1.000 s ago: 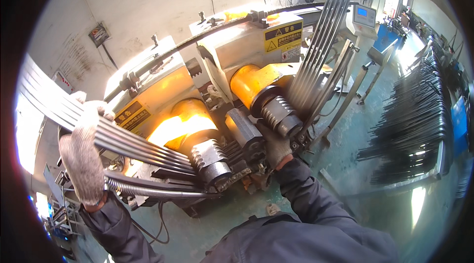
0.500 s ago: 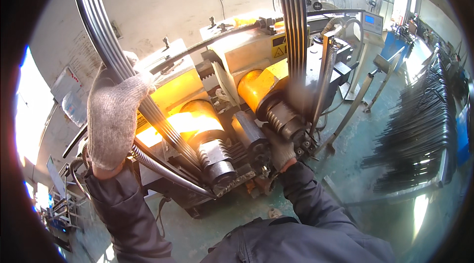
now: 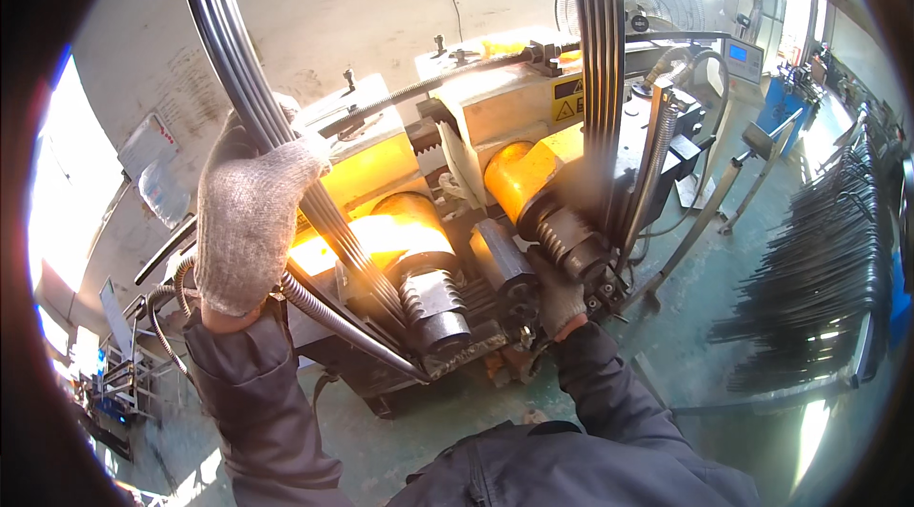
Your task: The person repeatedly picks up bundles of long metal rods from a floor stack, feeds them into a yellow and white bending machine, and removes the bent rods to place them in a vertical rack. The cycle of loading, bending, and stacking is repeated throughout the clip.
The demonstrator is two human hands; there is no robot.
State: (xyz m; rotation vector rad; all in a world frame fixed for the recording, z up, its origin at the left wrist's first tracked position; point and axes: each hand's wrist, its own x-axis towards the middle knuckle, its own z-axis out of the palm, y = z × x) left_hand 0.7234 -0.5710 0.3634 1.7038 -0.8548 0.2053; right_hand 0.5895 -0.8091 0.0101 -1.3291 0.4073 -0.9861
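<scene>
My left hand (image 3: 255, 212), in a grey knit glove, is closed around a bundle of dark metal rods (image 3: 249, 88). The rods slant down to the lower left side of the bending machine (image 3: 438, 355), beside a ribbed steel roller (image 3: 433, 302). Another upright rod bundle (image 3: 602, 50) rises by the second ribbed roller (image 3: 571, 240) on the right. My right hand (image 3: 560, 302), gloved too, reaches in between the dark central block (image 3: 503, 259) and that right roller. Its fingers are hidden behind the machine parts.
Yellow cylinders (image 3: 519, 174) sit behind the rollers. A control box with a blue screen (image 3: 741, 58) stands at the far right, near a fan (image 3: 657, 7). Many dark rods (image 3: 809, 269) lie on a rack at right. A flexible metal hose (image 3: 328, 312) runs beside my left wrist.
My view has shifted, so the machine and both hands appear slightly further right. My left hand keeps its hold on the rods, and my right hand stays by the central block.
</scene>
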